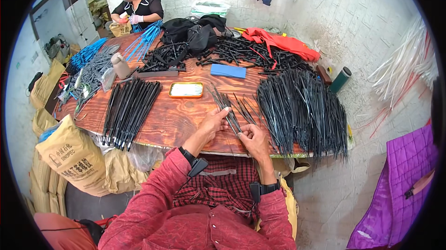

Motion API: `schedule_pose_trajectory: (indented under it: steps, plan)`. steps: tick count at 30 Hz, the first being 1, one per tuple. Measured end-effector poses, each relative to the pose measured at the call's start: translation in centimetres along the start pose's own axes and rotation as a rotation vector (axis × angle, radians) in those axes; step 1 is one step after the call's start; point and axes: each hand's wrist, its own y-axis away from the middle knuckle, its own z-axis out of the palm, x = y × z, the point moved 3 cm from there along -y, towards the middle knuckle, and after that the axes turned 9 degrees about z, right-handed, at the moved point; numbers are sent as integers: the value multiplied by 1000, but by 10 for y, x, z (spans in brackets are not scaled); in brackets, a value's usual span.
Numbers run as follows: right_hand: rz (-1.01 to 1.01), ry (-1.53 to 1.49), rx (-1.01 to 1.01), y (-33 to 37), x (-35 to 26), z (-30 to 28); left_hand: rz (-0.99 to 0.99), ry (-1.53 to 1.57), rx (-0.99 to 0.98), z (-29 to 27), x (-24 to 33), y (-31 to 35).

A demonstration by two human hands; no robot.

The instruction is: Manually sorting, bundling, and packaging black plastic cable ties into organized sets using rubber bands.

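Over the front edge of the table, both my hands hold a small, slightly fanned bunch of thin black cable ties [222, 97]. My left hand [214, 123] is closed round its middle, with the thumb on top. Lower down the bunch, the fingertips of my right hand [255, 141] are pinched on the ties. A few loose black ties [245, 109] lie just beyond, between my hands and a broad heap of black cable ties [302, 110] on the right. To the left, neat bundles of black cable ties [130, 110] lie side by side, their lower ends past the table edge.
An orange-rimmed tin [186, 97] and a blue block [228, 71] sit mid-table [181, 117]. Behind lie black plastic parts [232, 50], dark bags [202, 38] and red cloth [281, 43]. A green flask [341, 79] stands right. Across the table, a gloved person [137, 11] handles blue ties [145, 41].
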Motion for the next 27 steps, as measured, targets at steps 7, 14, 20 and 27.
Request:
schedule_pose_trajectory:
  steps: [7, 14, 20, 27]
  plan:
    - [-192, 145, 260, -10, 11, -17, 148, 95, 125, -27, -3, 2]
    - [-226, 72, 276, -13, 9, -23, 97, 318, 23, -37, 17, 22]
    - [-77, -128, -112, 34, -36, 8, 70, 450, -7, -28, 14, 39]
    - [119, -223, -474, 75, -44, 39, 97, 600, -72, -22, 9, 48]
